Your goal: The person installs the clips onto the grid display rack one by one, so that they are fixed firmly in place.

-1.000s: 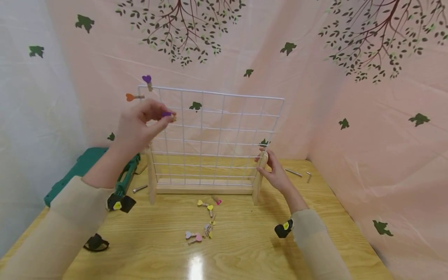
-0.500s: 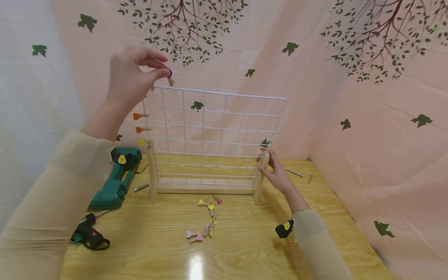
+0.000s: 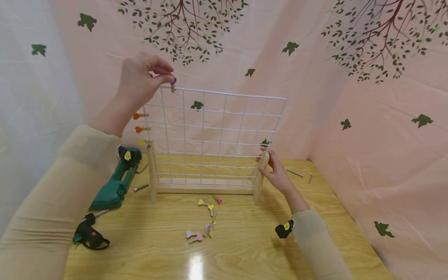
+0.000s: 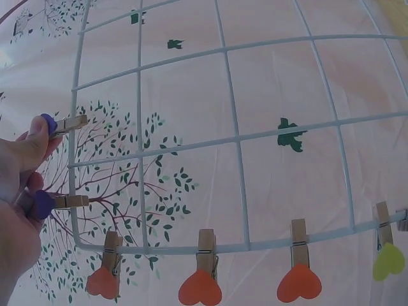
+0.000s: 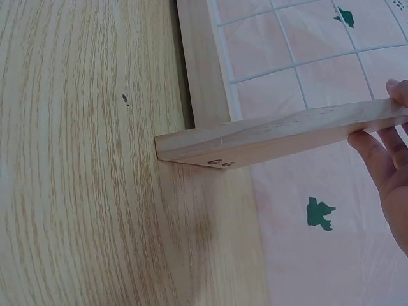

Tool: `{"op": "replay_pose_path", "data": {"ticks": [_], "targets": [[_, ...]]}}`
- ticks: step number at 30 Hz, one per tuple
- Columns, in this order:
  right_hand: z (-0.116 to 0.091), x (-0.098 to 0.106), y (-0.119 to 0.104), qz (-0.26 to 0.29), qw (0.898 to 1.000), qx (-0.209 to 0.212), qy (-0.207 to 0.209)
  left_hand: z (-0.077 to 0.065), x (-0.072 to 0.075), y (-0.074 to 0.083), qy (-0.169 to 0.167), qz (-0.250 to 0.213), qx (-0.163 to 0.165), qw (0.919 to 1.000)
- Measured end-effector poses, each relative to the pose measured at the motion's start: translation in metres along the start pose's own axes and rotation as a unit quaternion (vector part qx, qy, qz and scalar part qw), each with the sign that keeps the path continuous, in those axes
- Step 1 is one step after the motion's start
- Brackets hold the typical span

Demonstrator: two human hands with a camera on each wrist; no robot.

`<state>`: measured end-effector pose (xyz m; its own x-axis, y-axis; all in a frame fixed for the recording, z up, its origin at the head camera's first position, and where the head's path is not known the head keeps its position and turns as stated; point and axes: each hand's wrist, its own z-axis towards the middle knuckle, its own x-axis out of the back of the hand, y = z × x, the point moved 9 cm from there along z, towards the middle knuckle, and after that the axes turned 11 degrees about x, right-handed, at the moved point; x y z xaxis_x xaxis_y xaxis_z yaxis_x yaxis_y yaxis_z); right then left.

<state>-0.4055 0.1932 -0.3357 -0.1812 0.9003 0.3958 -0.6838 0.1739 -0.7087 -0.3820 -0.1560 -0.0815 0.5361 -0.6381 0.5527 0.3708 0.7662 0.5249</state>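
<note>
My left hand point(image 3: 138, 79) pinches a clothespin with a purple heart point(image 3: 173, 81) at the top wire of a white wire grid point(image 3: 224, 94). In the left wrist view this clothespin point(image 4: 69, 124) lies across that wire. A second purple-heart clothespin point(image 4: 70, 201) is clipped beside it, nearer the corner. Down the grid's left side sit orange-heart clothespins point(image 4: 298, 280) and a yellow-green one point(image 4: 387, 260). My right hand point(image 3: 278, 175) grips the right wooden upright point(image 3: 258, 186) of the stand, thumb on one side; in the right wrist view part of this hand point(image 5: 396, 166) is cut off.
Loose heart clothespins point(image 3: 211, 209) lie on the wooden table point(image 3: 245, 249) before the stand. At left are a green plastic tool point(image 3: 112, 190), a black tool with a metal tip point(image 3: 91, 235) and a bolt point(image 3: 141, 188). A rod point(image 3: 294, 173) and hex key point(image 3: 310, 177) lie right.
My left hand has risen from in front of the grid to above its top edge, then come slightly right and down, bringing the purple-heart clothespin onto the top wire. The right hand stays put.
</note>
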Motion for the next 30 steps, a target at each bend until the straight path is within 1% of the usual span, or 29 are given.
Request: {"op": "replay_pose_path", "data": {"ticks": [3,5,8,10,13,15,17,20,22,25,27,30], "targets": [[0.000,0.001,0.001,0.000,1.000,-0.002,0.001,-0.001,-0.003,-0.001,-0.016,0.011,-0.001,0.9998],[-0.001,0.001,0.001,-0.003,1.000,-0.001,0.002,-0.002,-0.004,-0.002,-0.025,0.011,0.009,0.9996],[-0.001,0.001,0.000,-0.009,1.000,0.003,0.002,-0.008,0.000,0.001,-0.024,0.003,0.005,0.9997],[-0.001,0.002,-0.001,-0.010,1.000,0.005,0.003,-0.015,0.004,0.008,-0.012,-0.004,-0.018,0.9998],[-0.001,0.002,-0.002,-0.009,1.000,0.008,0.004,-0.033,0.007,0.019,0.000,-0.020,-0.061,0.9979],[-0.001,0.002,-0.003,-0.008,1.000,0.013,0.003,-0.047,0.004,0.023,-0.004,-0.024,-0.083,0.9963],[-0.001,0.002,-0.005,-0.010,1.000,0.018,0.001,-0.061,-0.002,0.023,-0.012,-0.026,-0.096,0.9950],[0.000,0.002,-0.007,-0.016,1.000,0.023,-0.002,-0.085,-0.017,0.017,-0.035,-0.020,-0.105,0.9937],[-0.001,0.002,-0.008,-0.021,1.000,0.023,-0.003,-0.101,-0.031,0.011,-0.060,-0.021,-0.103,0.9927],[-0.001,0.002,-0.008,-0.020,1.000,0.020,-0.001,-0.129,-0.056,-0.003,-0.103,-0.024,-0.095,0.9898],[-0.001,0.001,-0.008,-0.019,1.000,0.018,-0.002,-0.148,-0.075,-0.014,-0.133,-0.030,-0.093,0.9863],[0.000,0.001,-0.008,-0.019,1.000,0.015,-0.003,-0.178,-0.103,-0.031,-0.181,-0.016,-0.087,0.9796]]}}
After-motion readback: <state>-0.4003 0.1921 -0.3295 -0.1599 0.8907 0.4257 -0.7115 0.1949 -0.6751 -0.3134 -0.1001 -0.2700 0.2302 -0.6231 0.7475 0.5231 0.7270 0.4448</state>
